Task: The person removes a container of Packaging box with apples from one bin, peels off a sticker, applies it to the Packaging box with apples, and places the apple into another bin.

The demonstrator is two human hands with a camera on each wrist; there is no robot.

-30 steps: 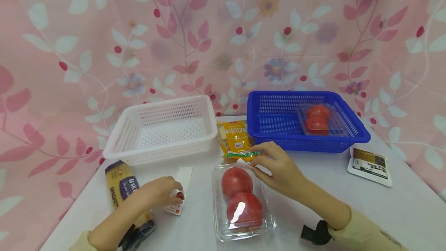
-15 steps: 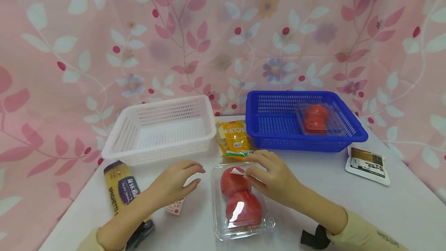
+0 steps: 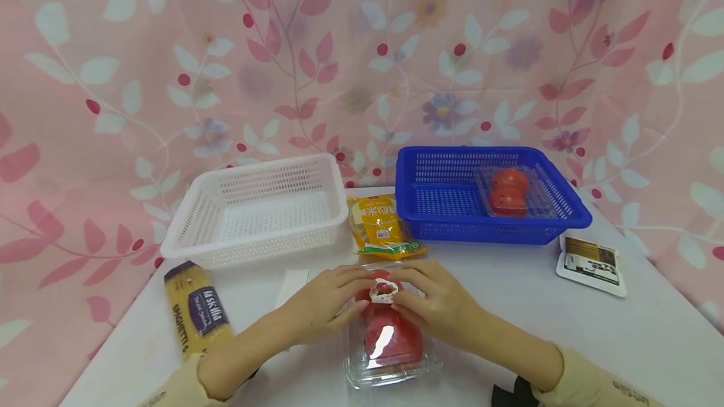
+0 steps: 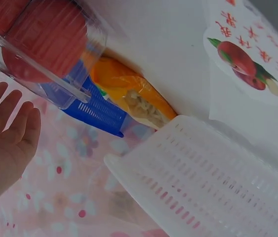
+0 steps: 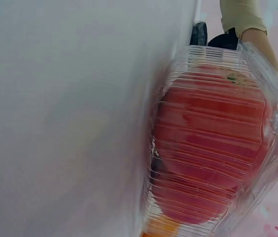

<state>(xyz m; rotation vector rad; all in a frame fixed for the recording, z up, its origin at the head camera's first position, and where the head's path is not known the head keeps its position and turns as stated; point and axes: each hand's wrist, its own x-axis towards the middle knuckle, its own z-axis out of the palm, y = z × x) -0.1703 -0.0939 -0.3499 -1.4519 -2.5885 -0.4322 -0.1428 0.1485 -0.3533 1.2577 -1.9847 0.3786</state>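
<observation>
Nearest the wearer, at 6 o'clock on the tabletop (image 3: 565,331), lies a clear clamshell (image 3: 390,347) holding two red tomatoes. Both hands meet over its far end. The left hand (image 3: 325,303) comes in from 7 o'clock, the right hand (image 3: 438,300) from 5 o'clock; their fingertips converge on a small sticker (image 3: 383,289) with a red fruit print, which sits on the lid. Fingers of each hand are lightly curled toward the sticker and appear to pinch its edges, though the exact contact is too small to confirm. The left wrist view shows the clamshell (image 4: 40,47) from below and the right hand's fingers (image 4: 8,128) straight beside it.

At 8 o'clock, just beside the left forearm, lies a spaghetti pack (image 3: 198,316). A white backing sheet (image 3: 291,281) lies flat at 10 o'clock of the clamshell, partly under the left hand.

Farther out, at 12 o'clock, a yellow packet (image 3: 381,225) lies between two baskets. The white basket (image 3: 254,215) stands at 11 o'clock. The blue basket (image 3: 486,196) stands at 1 o'clock and contains a second tomato clamshell (image 3: 509,192). A card (image 3: 591,264) lies at 2 o'clock, near the blue basket.
</observation>
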